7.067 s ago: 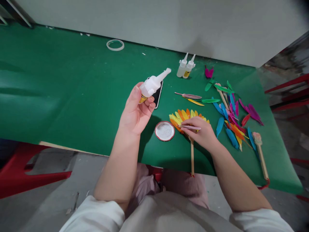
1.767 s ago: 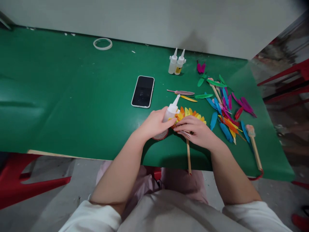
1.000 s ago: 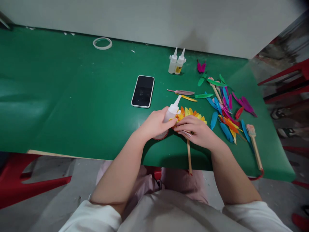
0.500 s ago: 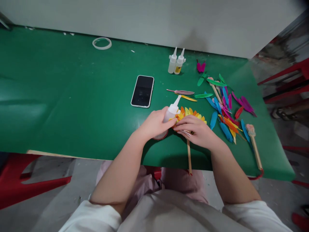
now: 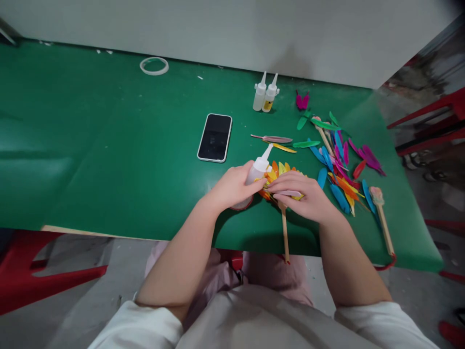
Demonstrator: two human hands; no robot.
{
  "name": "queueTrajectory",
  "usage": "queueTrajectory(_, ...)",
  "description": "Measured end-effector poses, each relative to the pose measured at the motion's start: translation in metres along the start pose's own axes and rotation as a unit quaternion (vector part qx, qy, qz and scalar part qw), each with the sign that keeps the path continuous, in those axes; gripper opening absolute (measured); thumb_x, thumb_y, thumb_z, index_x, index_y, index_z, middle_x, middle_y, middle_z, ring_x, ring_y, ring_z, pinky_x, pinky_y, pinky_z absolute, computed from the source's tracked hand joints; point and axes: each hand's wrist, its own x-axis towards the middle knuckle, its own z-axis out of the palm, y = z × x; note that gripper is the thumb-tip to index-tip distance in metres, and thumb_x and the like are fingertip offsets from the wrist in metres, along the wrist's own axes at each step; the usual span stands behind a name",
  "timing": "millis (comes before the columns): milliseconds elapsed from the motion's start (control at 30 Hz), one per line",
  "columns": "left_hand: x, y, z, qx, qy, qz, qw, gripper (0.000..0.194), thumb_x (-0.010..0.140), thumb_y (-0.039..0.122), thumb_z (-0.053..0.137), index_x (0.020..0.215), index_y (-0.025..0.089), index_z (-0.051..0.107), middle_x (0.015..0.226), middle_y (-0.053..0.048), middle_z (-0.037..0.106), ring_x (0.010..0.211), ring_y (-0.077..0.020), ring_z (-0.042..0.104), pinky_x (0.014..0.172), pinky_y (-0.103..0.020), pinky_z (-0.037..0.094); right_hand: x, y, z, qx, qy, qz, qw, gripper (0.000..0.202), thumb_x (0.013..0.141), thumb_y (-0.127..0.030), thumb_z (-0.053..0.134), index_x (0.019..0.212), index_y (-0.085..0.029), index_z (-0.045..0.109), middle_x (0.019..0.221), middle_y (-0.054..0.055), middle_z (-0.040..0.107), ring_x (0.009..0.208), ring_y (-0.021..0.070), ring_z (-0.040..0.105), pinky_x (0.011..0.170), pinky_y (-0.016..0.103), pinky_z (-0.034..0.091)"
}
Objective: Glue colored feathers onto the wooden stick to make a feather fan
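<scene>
Both forearms reach forward from white sleeves and angle inward, so the left hand and the right hand come close together, near the middle of the scene. The left hand is closed in a grip, its back turned up and its thumb stretched toward the right. The right hand lies palm down, bent at the wrist toward the left, its fingers together and pinched toward the thumb.

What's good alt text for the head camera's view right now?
Left hand holding a white nozzle bottle and right hand holding pink tweezers at a fan of yellow and orange feathers over a green table. A phone, two upright bottles and loose feathers are nearby.
</scene>
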Motion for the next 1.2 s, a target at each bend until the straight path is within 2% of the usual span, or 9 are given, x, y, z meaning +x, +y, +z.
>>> queueTrajectory(233, -0.002, 0.002, -0.001, -0.025, -0.006, -0.007, 1.000, 0.037, 0.085, 0.051, 0.050, 0.101, 0.018, 0.055, 0.092, -0.005, 0.067, 0.080, -0.0231, 0.061, 0.068, -0.032, 0.042, 0.000, 0.002, 0.000, -0.010, 0.073, 0.035, 0.997, 0.010, 0.082, -0.022, 0.062, 0.089, -0.024, 0.070, 0.088, 0.004, 0.075, 0.084, 0.0198, 0.067, 0.079, 0.038, 0.052)
queueTrajectory(367, -0.003, 0.001, -0.001, -0.131, 0.016, -0.005, 0.991, 0.034, 0.084, 0.047, 0.053, 0.103, 0.019, 0.056, 0.093, -0.003, 0.066, 0.082, -0.0201, 0.061, 0.070, -0.030, 0.044, 0.000, 0.002, 0.003, -0.019, 0.082, 0.060, 0.995, 0.009, 0.083, -0.026, 0.062, 0.086, -0.023, 0.070, 0.086, 0.004, 0.074, 0.082, 0.0201, 0.067, 0.078, 0.038, 0.052)
queueTrajectory(500, -0.003, 0.000, -0.004, -0.267, 0.070, 0.001, 0.961, 0.029, 0.081, 0.039, 0.059, 0.102, 0.019, 0.054, 0.093, -0.003, 0.063, 0.082, -0.0161, 0.059, 0.072, -0.027, 0.045, 0.000, 0.002, 0.003, -0.037, 0.114, 0.075, 0.990, 0.015, 0.086, -0.028, 0.058, 0.073, -0.022, 0.064, 0.077, 0.004, 0.069, 0.079, 0.0186, 0.065, 0.073, 0.034, 0.051)
queueTrajectory(633, -0.002, -0.002, -0.014, -0.373, 0.140, -0.004, 0.917, 0.022, 0.075, 0.032, 0.063, 0.090, 0.019, 0.052, 0.076, 0.001, 0.058, 0.069, -0.0118, 0.055, 0.068, -0.026, 0.044, -0.002, 0.003, 0.002, -0.048, 0.106, 0.073, 0.990, 0.030, 0.091, -0.028, 0.048, 0.064, -0.021, 0.057, 0.071, 0.003, 0.064, 0.074, 0.0166, 0.062, 0.067, 0.031, 0.049)
queueTrajectory(767, -0.006, 0.000, -0.026, -0.506, 0.136, 0.017, 0.851, 0.020, 0.075, 0.035, 0.056, 0.085, 0.021, 0.045, 0.059, 0.005, 0.046, 0.059, -0.0112, 0.049, 0.062, -0.028, 0.042, -0.002, 0.005, 0.004, -0.046, 0.100, 0.077, 0.991, 0.029, 0.091, -0.029, 0.048, 0.065, -0.021, 0.055, 0.069, 0.002, 0.063, 0.068, 0.0164, 0.061, 0.063, 0.031, 0.048)
queueTrajectory(833, -0.010, 0.003, -0.032, -0.545, 0.127, 0.023, 0.828, 0.022, 0.074, 0.038, 0.054, 0.084, 0.023, 0.042, 0.056, 0.006, 0.038, 0.054, -0.0105, 0.043, 0.057, -0.028, 0.039, -0.003, 0.005, 0.005, -0.048, 0.100, 0.078, 0.991, 0.028, 0.090, -0.030, 0.049, 0.064, -0.021, 0.054, 0.068, 0.002, 0.063, 0.065, 0.0162, 0.060, 0.062, 0.031, 0.047)
queueTrajectory(933, -0.016, 0.009, -0.037, -0.561, 0.120, 0.022, 0.819, 0.029, 0.071, 0.043, 0.056, 0.080, 0.024, 0.037, 0.055, 0.006, 0.031, 0.050, -0.0095, 0.036, 0.052, -0.028, 0.036, -0.002, 0.005, 0.005, -0.050, 0.102, 0.083, 0.990, 0.029, 0.089, -0.031, 0.051, 0.062, -0.021, 0.055, 0.066, 0.001, 0.065, 0.063, 0.0157, 0.061, 0.060, 0.030, 0.048)
queueTrajectory(1067, -0.019, 0.011, -0.038, -0.562, 0.109, 0.023, 0.819, 0.034, 0.070, 0.046, 0.059, 0.079, 0.024, 0.036, 0.054, 0.006, 0.030, 0.048, -0.0087, 0.034, 0.050, -0.027, 0.034, -0.001, 0.003, 0.005, -0.041, 0.113, 0.087, 0.989, 0.029, 0.089, -0.030, 0.052, 0.062, -0.021, 0.055, 0.061, 0.001, 0.065, 0.059, 0.0146, 0.062, 0.056, 0.028, 0.048)
queueTrajectory(1200, -0.021, 0.009, -0.037, -0.582, 0.097, 0.046, 0.806, 0.036, 0.067, 0.035, 0.069, 0.080, 0.023, 0.037, 0.054, 0.008, 0.033, 0.047, -0.0064, 0.036, 0.051, -0.024, 0.035, 0.000, 0.001, 0.005, -0.051, 0.122, 0.082, 0.988, 0.028, 0.087, -0.027, 0.054, 0.060, -0.020, 0.056, 0.061, 0.001, 0.065, 0.059, 0.0142, 0.061, 0.056, 0.027, 0.048)
